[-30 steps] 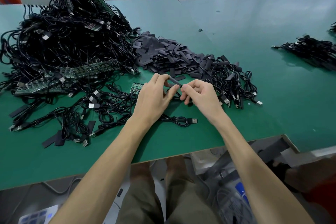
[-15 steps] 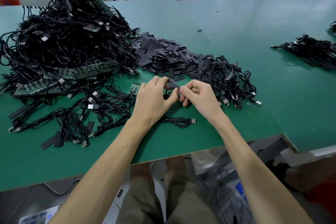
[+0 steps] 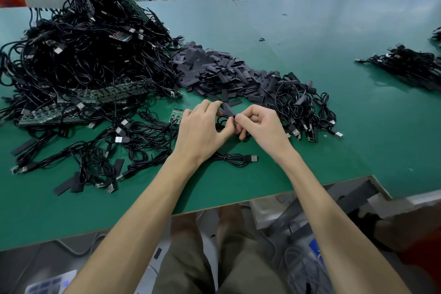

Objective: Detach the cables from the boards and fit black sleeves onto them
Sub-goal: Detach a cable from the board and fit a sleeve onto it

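On the green surface (image 3: 310,131), near the sleeve pile (image 3: 214,71), the left hand (image 3: 200,131) has its grip pinching a black sleeve (image 3: 228,109), and the right hand (image 3: 262,126) pinches the cable (image 3: 222,118). If misaligned, the flat sleeve may buckle and slip off.

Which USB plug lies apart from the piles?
The USB plug between your forearms, ending the small coiled cable just below your left hand; every other plug sits among tangled cables.
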Available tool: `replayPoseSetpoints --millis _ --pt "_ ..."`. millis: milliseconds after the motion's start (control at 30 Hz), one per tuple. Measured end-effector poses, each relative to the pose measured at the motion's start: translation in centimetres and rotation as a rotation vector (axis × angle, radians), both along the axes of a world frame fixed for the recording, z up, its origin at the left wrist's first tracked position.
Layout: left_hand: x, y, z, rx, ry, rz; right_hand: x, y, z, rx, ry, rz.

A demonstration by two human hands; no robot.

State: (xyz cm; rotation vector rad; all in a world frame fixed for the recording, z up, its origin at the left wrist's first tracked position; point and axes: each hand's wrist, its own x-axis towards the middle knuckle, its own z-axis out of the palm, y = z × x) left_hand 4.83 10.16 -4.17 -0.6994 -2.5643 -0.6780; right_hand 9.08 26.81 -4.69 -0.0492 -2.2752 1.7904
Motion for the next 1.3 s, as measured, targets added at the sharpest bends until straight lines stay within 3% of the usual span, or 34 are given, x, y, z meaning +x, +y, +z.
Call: replayPoseSetpoints --millis 1033,1133,1300 --pt "-0.1 -0.3 0.1 0.022 -0.022 -0.077 0.1 0.0 0.1 -0.013 0.008 0.024" --pt "-0.5 -0.5 -0.1 0.128 -0.098 -0.172 0.1 0.0 0.0 -0.028 0.023 -0.014" --pt "-1.4 -1.1 0.2 0.578 -0.335 -0.198 0.1 0.2 -0.1 -0.008 0.029 0.024"
